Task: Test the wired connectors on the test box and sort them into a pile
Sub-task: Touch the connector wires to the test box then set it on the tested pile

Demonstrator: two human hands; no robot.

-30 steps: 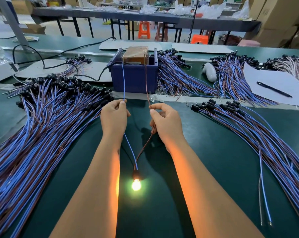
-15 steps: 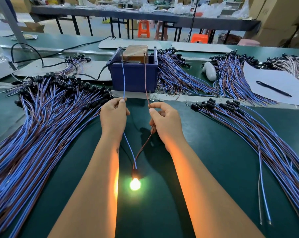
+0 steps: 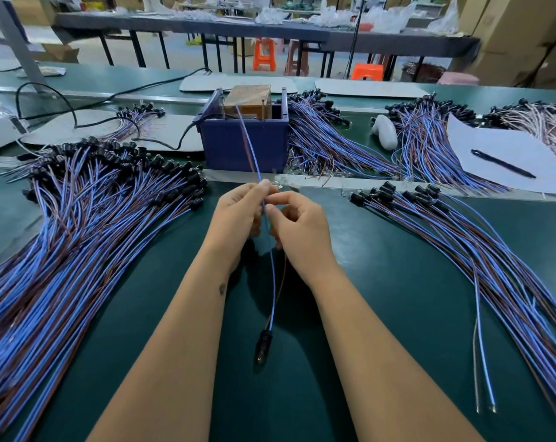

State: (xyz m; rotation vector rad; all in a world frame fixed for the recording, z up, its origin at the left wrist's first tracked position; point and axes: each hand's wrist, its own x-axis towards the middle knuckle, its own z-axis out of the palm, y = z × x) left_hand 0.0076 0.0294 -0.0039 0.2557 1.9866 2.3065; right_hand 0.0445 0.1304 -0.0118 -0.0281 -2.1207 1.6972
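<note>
Both hands are sitting together at frame centre, nearly touching. Left hand point(image 3: 238, 215) is pinching the blue wire point(image 3: 272, 291) between thumb and forefinger; right hand point(image 3: 299, 228) is curled round the same lead just beside it, with the brown wire point(image 3: 281, 282) coming out under its palm. Blue wire is running up from the pinch to the test box point(image 3: 246, 135), upper centre, its far end sitting at the brown block point(image 3: 248, 100) on top. Can't tell if the brown wire is touching the box; it's hidden behind the hands. Below the hands both wires are hanging down to the black connector point(image 3: 263, 346), lower centre between the forearms, showing only a faint orange glow at its tip. Big pile point(image 3: 63, 244) of wired connectors is fanning over the left side of the green bench point(image 3: 382, 298), black heads pointing toward the box. Smaller pile point(image 3: 480, 260) is lying on the right, well apart from the hands. More bundles point(image 3: 327, 145) are lying just right of the box. White sheet point(image 3: 506, 154) with a pen point(image 3: 503, 163) on it is sitting at upper right. Black cable point(image 3: 79, 106) is running into the box from upper left.
</note>
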